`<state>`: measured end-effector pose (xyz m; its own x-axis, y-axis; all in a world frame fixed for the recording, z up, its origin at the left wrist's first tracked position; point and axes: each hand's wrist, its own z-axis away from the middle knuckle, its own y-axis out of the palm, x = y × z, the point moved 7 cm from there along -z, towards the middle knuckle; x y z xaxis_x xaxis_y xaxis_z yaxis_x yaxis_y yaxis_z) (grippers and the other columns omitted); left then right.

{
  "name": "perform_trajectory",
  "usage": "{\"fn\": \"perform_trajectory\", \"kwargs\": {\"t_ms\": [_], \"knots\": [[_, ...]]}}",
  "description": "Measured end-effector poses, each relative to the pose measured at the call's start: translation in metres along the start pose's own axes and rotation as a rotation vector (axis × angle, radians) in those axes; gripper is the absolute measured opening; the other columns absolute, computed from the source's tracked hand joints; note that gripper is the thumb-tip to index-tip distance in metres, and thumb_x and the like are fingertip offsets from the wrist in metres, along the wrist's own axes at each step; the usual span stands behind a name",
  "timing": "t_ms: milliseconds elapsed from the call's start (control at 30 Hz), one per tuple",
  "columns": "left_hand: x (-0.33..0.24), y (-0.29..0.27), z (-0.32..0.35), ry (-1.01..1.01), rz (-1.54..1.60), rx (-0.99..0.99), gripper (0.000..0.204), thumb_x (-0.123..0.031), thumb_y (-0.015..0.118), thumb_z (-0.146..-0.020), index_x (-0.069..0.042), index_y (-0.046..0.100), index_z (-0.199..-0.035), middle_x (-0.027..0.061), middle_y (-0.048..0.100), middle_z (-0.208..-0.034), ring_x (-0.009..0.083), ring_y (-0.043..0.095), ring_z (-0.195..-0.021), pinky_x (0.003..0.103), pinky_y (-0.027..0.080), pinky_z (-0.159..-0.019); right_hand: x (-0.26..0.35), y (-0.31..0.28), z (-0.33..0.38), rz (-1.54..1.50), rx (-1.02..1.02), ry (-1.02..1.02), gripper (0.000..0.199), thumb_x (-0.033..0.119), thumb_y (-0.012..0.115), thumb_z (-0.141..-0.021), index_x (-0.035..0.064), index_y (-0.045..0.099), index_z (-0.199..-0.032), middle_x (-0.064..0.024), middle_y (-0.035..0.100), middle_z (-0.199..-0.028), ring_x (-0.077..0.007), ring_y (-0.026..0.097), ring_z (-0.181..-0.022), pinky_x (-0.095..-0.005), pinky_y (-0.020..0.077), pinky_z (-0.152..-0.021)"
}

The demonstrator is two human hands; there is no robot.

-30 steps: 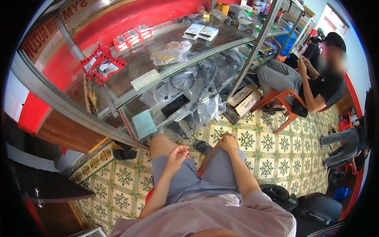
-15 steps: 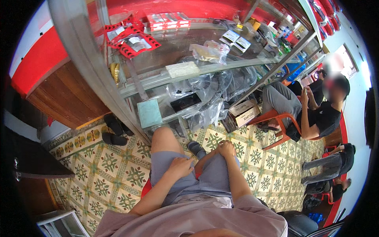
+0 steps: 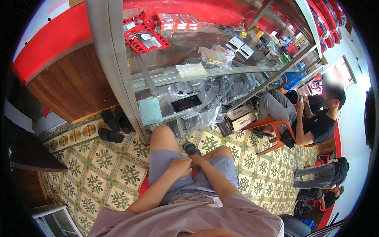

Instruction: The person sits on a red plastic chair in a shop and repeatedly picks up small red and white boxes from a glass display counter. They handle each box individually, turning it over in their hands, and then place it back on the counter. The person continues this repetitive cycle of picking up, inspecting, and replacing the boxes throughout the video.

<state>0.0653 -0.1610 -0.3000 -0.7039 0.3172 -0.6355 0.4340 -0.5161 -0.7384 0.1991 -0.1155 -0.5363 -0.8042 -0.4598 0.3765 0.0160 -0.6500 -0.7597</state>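
Note:
My left hand (image 3: 180, 167) lies over the inner left thigh of my grey-blue shorts (image 3: 162, 161), its fingers bent and closed, with nothing seen in them. Right against its fingertips is my right hand (image 3: 196, 160), low between my thighs. The right hand's fingers are mostly hidden, so their pose does not show. Ahead of my knees stands a metal-framed glass display case (image 3: 116, 67). On its lower shelf lie a black phone (image 3: 186, 104), a pale green square box (image 3: 150, 111) and crumpled clear plastic bags (image 3: 205, 114).
A person in black (image 3: 316, 122) sits at the right on an orange plastic chair (image 3: 272, 136), holding a phone. Open cardboard boxes (image 3: 241, 117) stand by the case. Dark slippers (image 3: 110, 135) lie on the patterned tile floor (image 3: 104, 158). Red packets (image 3: 148, 41) rest on the upper shelf.
My right hand has moved left and inward off my right knee, meeting the left hand. My left hand's fingers have curled in. The view has shifted slightly.

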Motion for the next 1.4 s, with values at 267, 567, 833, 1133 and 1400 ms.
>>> {"fn": "perform_trajectory", "kwargs": {"t_ms": [267, 567, 833, 1133, 1400], "knots": [[-0.004, 0.002, 0.0, -0.029, -0.024, 0.031, 0.041, -0.03, 0.06, -0.082, -0.008, 0.052, -0.115, 0.0184, 0.064, -0.097, 0.035, 0.06, -0.092, 0.045, 0.046, -0.079, 0.013, -0.011, 0.005, -0.265, -0.154, 0.087, 0.035, 0.018, 0.064, -0.074, 0.0073, 0.061, -0.107, -0.0186, 0.062, -0.104, -0.0342, 0.059, -0.099, -0.0428, 0.0488, -0.084], [-0.007, -0.003, 0.002, 0.022, -0.003, -0.003, 0.04, -0.029, 0.06, -0.082, -0.007, 0.052, -0.114, 0.0191, 0.063, -0.097, 0.0368, 0.059, -0.093, 0.047, 0.046, -0.079, -0.001, -0.014, -0.003, -0.24, -0.132, 0.21, 0.035, 0.018, 0.066, -0.074, 0.0107, 0.062, -0.109, -0.0167, 0.065, -0.099, -0.0332, 0.062, -0.093, -0.0415, 0.0483, -0.083], [-0.006, 0.001, -0.006, -0.058, -0.005, 0.125, 0.043, -0.028, 0.06, -0.083, -0.007, 0.049, -0.118, 0.0212, 0.06, -0.104, 0.0377, 0.057, -0.098, 0.046, 0.046, -0.082, 0.006, -0.111, 0.035, -0.404, -0.734, 0.369, 0.03, 0.019, 0.065, -0.078, 0.009, 0.06, -0.105, -0.0151, 0.066, -0.084, -0.0296, 0.065, -0.072, -0.0417, 0.0519, -0.065], [-0.007, 0.011, -0.007, 0.029, 0.047, 0.016, 0.042, -0.027, 0.062, -0.082, -0.004, 0.051, -0.115, 0.0196, 0.063, -0.092, 0.0371, 0.061, -0.086, 0.046, 0.048, -0.075, 0.185, -0.484, 0.169, 0.116, -1.501, -0.618, 0.009, 0.003, 0.067, -0.075, 0.0032, 0.062, -0.083, -0.0091, 0.063, -0.072, -0.0191, 0.061, -0.057, -0.0279, 0.0483, -0.052], [0.0, 0.007, -0.002, 0.01, 0.068, -0.054, 0.043, -0.026, 0.061, -0.082, -0.003, 0.051, -0.116, 0.0206, 0.063, -0.092, 0.0372, 0.061, -0.085, 0.046, 0.048, -0.074, 0.222, -0.67, -0.016, 0.881, -1.057, -0.115, 0.03, 0.014, 0.059, -0.077, 0.0086, 0.057, -0.107, -0.0121, 0.064, -0.099, -0.0286, 0.064, -0.091, -0.0426, 0.0527, -0.073]]}}
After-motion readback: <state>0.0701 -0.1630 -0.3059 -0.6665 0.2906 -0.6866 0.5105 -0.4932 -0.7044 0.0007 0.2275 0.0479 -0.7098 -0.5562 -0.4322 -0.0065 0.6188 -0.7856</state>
